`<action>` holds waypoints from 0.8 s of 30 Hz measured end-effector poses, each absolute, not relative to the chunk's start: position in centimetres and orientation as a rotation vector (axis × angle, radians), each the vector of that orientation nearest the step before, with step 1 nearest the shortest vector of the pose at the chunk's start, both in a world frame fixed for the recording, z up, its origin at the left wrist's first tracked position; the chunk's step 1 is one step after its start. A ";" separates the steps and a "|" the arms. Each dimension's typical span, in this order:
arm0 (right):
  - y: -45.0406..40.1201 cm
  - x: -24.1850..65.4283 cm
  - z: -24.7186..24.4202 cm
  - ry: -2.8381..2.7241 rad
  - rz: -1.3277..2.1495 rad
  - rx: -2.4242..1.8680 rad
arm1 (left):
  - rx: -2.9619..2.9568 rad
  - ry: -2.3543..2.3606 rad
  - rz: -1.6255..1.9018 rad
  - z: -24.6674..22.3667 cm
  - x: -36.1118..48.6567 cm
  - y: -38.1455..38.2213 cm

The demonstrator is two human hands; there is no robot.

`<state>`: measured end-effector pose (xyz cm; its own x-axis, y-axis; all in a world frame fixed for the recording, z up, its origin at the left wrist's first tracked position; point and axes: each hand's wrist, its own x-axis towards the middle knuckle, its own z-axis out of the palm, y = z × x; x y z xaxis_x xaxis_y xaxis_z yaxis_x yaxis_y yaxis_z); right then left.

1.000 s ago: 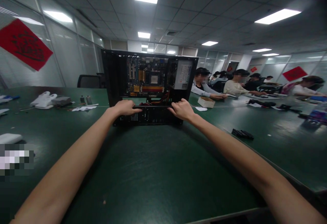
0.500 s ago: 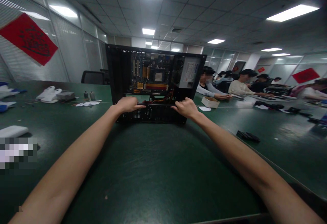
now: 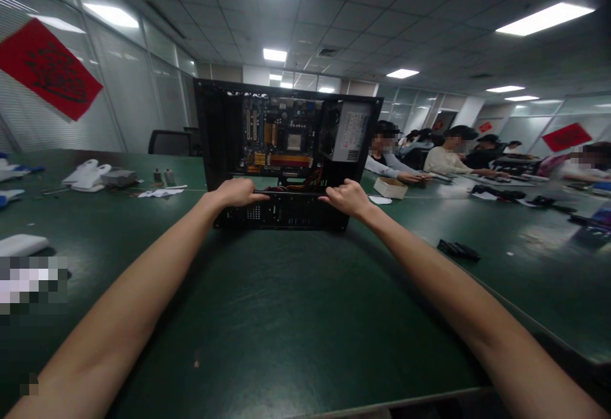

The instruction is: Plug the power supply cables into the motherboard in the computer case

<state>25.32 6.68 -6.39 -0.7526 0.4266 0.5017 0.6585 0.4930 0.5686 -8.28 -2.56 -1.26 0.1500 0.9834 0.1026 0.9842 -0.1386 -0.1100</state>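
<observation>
A black computer case (image 3: 203, 132) stands on the green table with its open side facing me. Inside it are a motherboard (image 3: 281, 132), a silver power supply (image 3: 354, 131) at the upper right and a bundle of loose cables (image 3: 310, 182). My left hand (image 3: 235, 192) is closed over the case's lower front bar, thumb pointing inward. On the right part of the same bar, my right hand (image 3: 347, 198) is closed too, its thumb toward the middle. Both arms are stretched forward. The fingers behind the bar are hidden.
On the left of the table (image 3: 267, 317) lie a white plastic bag (image 3: 86, 176), a grey metal box (image 3: 118, 177) and paper (image 3: 161, 192). At right are a small white box (image 3: 390, 187) and a black bundle (image 3: 458, 249). Several people sit along the far right side.
The view has shifted slightly, so the scene sits a little further left and up. Both hands keep their hold on the case, which stands as before.
</observation>
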 end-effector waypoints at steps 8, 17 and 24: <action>3.7 26.5 -5.9 -2.502 -1.113 -0.870 | -2.493 -1.954 0.303 1.5 -6.8 -4.7; -1.7 28.3 -5.1 -2.571 -1.097 -0.974 | -2.667 -1.925 0.140 5.3 -4.5 -8.8; -4.0 27.3 -1.8 -2.598 -1.014 -1.088 | -2.624 -1.772 0.040 3.4 -4.2 -6.3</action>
